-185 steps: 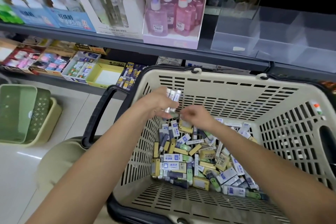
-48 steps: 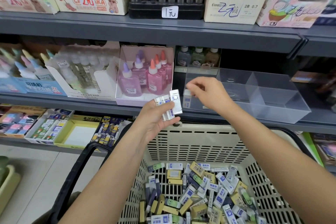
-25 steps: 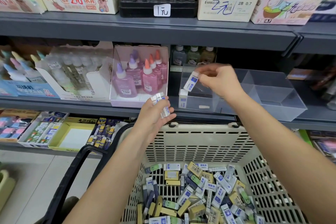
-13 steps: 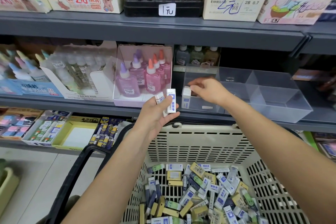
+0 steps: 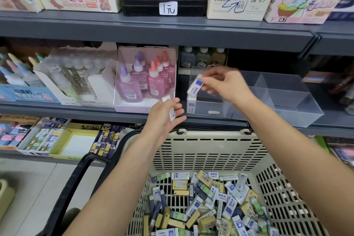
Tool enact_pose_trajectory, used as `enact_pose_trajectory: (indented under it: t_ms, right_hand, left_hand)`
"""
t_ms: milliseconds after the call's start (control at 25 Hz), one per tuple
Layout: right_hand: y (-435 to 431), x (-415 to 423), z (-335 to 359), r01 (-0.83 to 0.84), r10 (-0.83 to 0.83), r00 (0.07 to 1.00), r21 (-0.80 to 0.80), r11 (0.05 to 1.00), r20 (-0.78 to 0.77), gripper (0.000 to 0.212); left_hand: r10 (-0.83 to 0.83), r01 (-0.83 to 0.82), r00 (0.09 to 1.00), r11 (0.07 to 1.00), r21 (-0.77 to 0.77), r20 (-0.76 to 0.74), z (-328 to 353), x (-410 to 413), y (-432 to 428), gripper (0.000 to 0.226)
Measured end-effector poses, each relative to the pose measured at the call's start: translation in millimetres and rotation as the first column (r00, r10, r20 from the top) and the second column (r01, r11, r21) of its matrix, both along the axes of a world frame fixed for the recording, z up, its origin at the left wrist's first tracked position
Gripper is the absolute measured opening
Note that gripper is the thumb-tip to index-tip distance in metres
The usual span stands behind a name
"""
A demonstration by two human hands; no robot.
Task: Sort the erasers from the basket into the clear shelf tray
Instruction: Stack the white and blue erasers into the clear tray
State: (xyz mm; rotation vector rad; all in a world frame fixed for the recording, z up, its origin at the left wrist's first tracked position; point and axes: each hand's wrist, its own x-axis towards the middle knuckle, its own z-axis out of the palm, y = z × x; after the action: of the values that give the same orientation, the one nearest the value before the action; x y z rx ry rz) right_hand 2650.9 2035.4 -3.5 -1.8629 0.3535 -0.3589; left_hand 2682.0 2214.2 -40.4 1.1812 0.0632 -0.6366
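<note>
Head view: the clear shelf tray sits on the grey shelf, divided into compartments. The right hand hovers over the tray's left compartment. Its thumb and fingertips pinch a white-and-blue eraser, which is tilted just above the tray's front left corner. In that corner at least 1 upright eraser already stands against the wall; blur hides whether more stand behind it. No eraser shows in the tray's other compartments.

The left hand waits just left of the tray and slightly below its front edge. Its fingers are curled round a spare eraser, and I cannot tell whether a 2nd is tucked in with it. The 2 hands are apart, each holding its own piece. A box of pink glue bottles stands immediately left of the tray.

Below the tray, the beige basket holds a loose heap of erasers in white-blue, yellow and green sleeves.

By my reading the job has barely begun. The tray is nearly bare, 1 eraser is about to go in, and dozens remain in the basket. The yellow and green kinds probably belong in the tray's other compartments.
</note>
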Motion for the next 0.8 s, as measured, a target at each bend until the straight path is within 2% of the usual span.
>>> enact_pose_trajectory:
  t_ms: [80, 160, 280, 480, 600, 680, 720, 800]
  right_hand:
    - [-11.2, 10.9, -4.9, 0.141, -0.141, 0.99, -0.047, 0.989, 0.004, 0.008]
    - [-11.8, 20.5, -13.6, 0.18, -0.195, 0.979, -0.194, 0.964, -0.062, 0.009]
    - [-3.7, 27.4, -26.4, 0.059, -0.121, 0.978, -0.338, 0.939, -0.167, 0.011]
    - [-2.7, 30.1, -33.6, -0.078, -0.018, 0.966, -0.358, 0.931, -0.259, 0.008]
    - [-3.8, 26.9, -31.5, -0.15, -0.002, 0.939, -0.416, 0.897, -0.345, 0.017]
    - [-1.5, 20.8, -26.0, -0.154, -0.034, 0.948, -0.55, 0.821, -0.316, 0.023]
    - [1.5, 16.3, -21.4, -0.103, -0.062, 0.968, -0.609, 0.787, -0.245, 0.023]
    - [12.0, 5.8, -10.7, -0.023, -0.057, 0.991, -0.589, 0.808, -0.118, 0.028]
  left_hand:
    - [0.015, -0.015, 1.0, 1.0, 0.018, 0.016, 1.1, 1.7, 2.3, 0.017]
    - [0.033, -0.035, 0.999, 0.999, 0.037, 0.04, 2.4, 1.5, 2.5, 0.012]
    - [0.003, -0.006, 0.997, 0.999, 0.05, 0.075, -0.6, 0.5, 3.8, 0.008]
    - [-0.035, 0.015, 0.982, 0.994, 0.107, 0.185, -3.6, 3.7, 8.8, 0.019]
    - [-0.047, 0.029, 0.981, 0.995, 0.097, 0.189, -0.3, 2.5, 6.2, 0.022]
    - [-0.061, 0.047, 0.979, 0.996, 0.075, 0.196, 1.4, 0.7, 5.8, 0.021]
    - [-0.066, 0.054, 0.977, 0.996, 0.067, 0.201, 2.1, -0.3, 5.1, 0.02]
    - [-0.074, 0.062, 0.974, 0.996, 0.063, 0.216, 3.2, -3.2, 1.8, 0.02]
